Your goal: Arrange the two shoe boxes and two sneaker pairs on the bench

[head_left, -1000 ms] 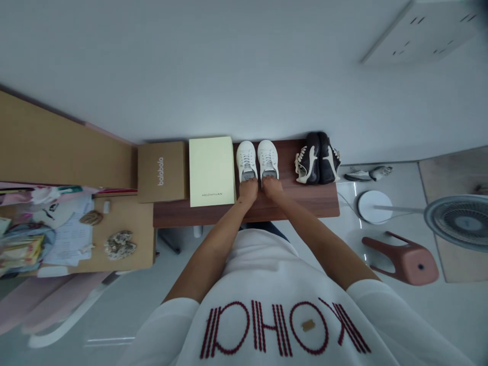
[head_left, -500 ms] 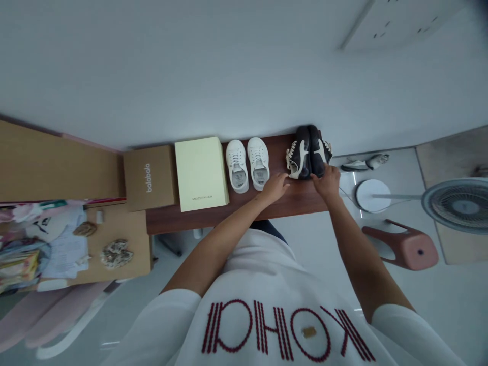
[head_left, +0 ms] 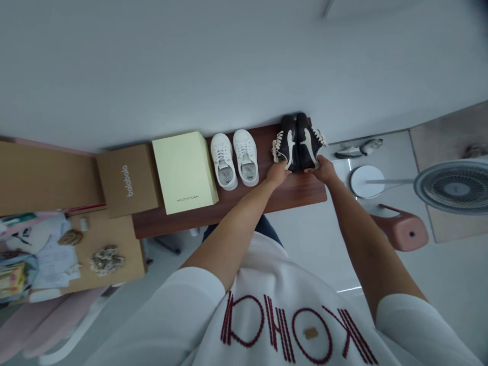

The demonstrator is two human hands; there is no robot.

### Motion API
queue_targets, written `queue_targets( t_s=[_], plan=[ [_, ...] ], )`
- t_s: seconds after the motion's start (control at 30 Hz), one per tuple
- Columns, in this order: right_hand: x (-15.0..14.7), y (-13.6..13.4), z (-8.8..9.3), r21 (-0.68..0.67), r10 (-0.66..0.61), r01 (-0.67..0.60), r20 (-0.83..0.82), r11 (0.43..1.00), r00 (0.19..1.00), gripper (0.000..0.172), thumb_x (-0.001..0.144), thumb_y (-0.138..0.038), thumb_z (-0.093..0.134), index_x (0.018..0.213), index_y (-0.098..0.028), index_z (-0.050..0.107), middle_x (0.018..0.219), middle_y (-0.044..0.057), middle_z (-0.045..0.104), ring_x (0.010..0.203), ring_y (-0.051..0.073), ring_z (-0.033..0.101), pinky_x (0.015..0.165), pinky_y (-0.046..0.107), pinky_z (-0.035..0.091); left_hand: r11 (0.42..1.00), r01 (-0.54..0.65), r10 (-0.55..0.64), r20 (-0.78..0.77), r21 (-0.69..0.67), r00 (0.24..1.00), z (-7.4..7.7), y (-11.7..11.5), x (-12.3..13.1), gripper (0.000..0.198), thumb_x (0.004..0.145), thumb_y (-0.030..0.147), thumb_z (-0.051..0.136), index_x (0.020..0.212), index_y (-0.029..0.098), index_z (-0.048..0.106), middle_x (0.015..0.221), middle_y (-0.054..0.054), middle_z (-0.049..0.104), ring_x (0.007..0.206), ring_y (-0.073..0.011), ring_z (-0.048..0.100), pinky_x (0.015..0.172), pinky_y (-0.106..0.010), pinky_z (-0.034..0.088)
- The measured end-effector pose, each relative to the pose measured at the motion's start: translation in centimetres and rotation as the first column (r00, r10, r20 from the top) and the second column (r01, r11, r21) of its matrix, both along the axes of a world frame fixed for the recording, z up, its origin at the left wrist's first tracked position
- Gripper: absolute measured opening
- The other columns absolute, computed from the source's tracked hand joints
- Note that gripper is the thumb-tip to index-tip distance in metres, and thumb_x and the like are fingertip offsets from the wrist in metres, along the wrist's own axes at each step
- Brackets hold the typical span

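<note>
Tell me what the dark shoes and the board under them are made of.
The dark shoes look like smooth leather or synthetic leather, going by their soft sheen. The board looks like brown wood or wood-grain laminate with a low gloss; unclear which.

One counter (head_left: 301,197) carries six things: two boxes at eleven o'clock, a kraft box (head_left: 127,180) and a pale green box (head_left: 185,173); two white sneakers (head_left: 246,156) at twelve; and two dark shoes (head_left: 288,142) just past twelve. Two hands, the left hand (head_left: 277,174) and the right hand (head_left: 322,170), reach them. One pedestal fan (head_left: 453,187) stands at three o'clock, one stool (head_left: 402,231) at four.
</note>
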State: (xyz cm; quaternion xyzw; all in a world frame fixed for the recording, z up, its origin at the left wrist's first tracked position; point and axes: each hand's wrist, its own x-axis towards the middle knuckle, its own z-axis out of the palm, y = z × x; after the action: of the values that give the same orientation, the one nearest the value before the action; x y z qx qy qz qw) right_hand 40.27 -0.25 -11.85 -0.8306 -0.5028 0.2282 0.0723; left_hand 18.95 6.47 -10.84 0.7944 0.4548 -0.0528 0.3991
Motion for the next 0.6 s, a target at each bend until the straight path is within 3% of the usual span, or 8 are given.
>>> queue_targets(
  t_s=[0.23,0.37,0.47,0.6],
  plan=[
    [-1.5,-0.5,1.5,-0.093,0.217,-0.203,0.178,0.975,0.96,0.039,0.09,-0.05,0.073,0.111,-0.019,0.066,0.095,0.012,0.075,0.091,0.032,0.068,0.081,0.038,0.048,0.987,0.132,-0.13,-0.018,0.096,0.991,2.5,0.2,-0.8,0.036,0.103,0.028,0.061,0.136,0.015,0.065,0.123,-0.018,0.075,0.12,-0.0316,0.071,0.104,-0.038,0.05],
    [-2.7,-0.7,2.4,-0.161,0.355,-0.319,0.306,0.934,0.884,0.029,0.092,-0.036,0.069,0.113,-0.017,0.065,0.101,0.017,0.076,0.099,0.034,0.068,0.094,0.041,0.044,0.97,0.191,-0.185,-0.05,0.151,0.981,3.7,-0.2,-0.4,0.035,0.102,0.021,0.058,0.135,0.012,0.065,0.119,-0.02,0.076,0.119,-0.033,0.071,0.105,-0.041,0.049],
    [-3.5,-0.6,2.7,-0.17,0.414,-0.378,0.331,0.91,0.848,0.025,0.092,-0.029,0.066,0.113,-0.015,0.065,0.103,0.018,0.077,0.103,0.032,0.067,0.106,0.044,0.037,0.967,0.189,-0.177,-0.085,0.169,0.981,4.1,-0.6,0.2,0.034,0.102,0.015,0.054,0.134,0.008,0.065,0.117,-0.022,0.076,0.118,-0.0337,0.071,0.106,-0.043,0.048],
    [-4.4,-0.3,2.5,-0.174,0.433,-0.398,0.316,0.901,0.844,0.027,0.091,-0.026,0.064,0.114,-0.012,0.066,0.103,0.019,0.078,0.102,0.033,0.067,0.109,0.046,0.032,0.975,0.132,-0.114,-0.105,0.181,0.988,3.8,-1.1,1.0,0.034,0.103,0.009,0.047,0.13,0.005,0.066,0.115,-0.024,0.076,0.118,-0.0329,0.071,0.107,-0.043,0.047]
  ],
)
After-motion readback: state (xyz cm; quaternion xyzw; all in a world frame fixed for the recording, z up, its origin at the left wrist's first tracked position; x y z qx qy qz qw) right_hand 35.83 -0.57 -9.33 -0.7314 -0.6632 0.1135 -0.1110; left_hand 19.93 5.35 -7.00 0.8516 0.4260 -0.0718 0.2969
